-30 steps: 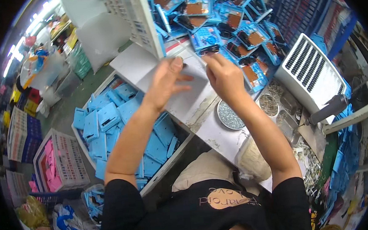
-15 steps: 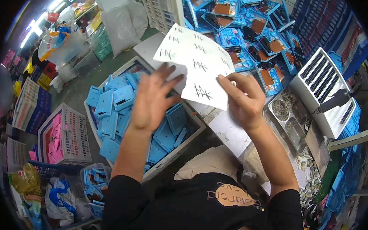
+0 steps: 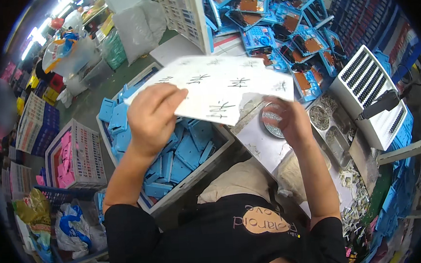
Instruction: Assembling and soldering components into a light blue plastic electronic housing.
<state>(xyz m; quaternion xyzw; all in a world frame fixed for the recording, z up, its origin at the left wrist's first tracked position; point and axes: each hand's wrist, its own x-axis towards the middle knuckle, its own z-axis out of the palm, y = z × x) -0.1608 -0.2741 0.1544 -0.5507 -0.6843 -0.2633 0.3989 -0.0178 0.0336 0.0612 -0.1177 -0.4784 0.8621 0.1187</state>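
My left hand (image 3: 154, 113) is closed on a white sheet of paper (image 3: 217, 83), gripping its left end between thumb and fingers. Dark handwritten marks cover the sheet, and its lower right edge has a ragged notch. Beside that notch is my right hand (image 3: 291, 119), its blurred fingers loosely curled and apart with nothing visible in them; whether a fingertip touches the paper is unclear. Below the sheet, a large crate (image 3: 190, 193) holds light-blue plastic cases (image 3: 188, 154), partly hidden by my left arm. A round metal dish (image 3: 272, 127) shows behind my right fingers.
Blue cases with brown panels (image 3: 306, 43) are heaped on the far bench. At right are a metal compartment tray (image 3: 339, 147), a white rack with black rows (image 3: 369, 83) and a dark power tool (image 3: 382, 105). A basket (image 3: 89, 156) of pink parts stands left.
The paper has passed from my right hand to my left and been turned, so its notch now lies on the right. My right hand has let go and blurs beside it.
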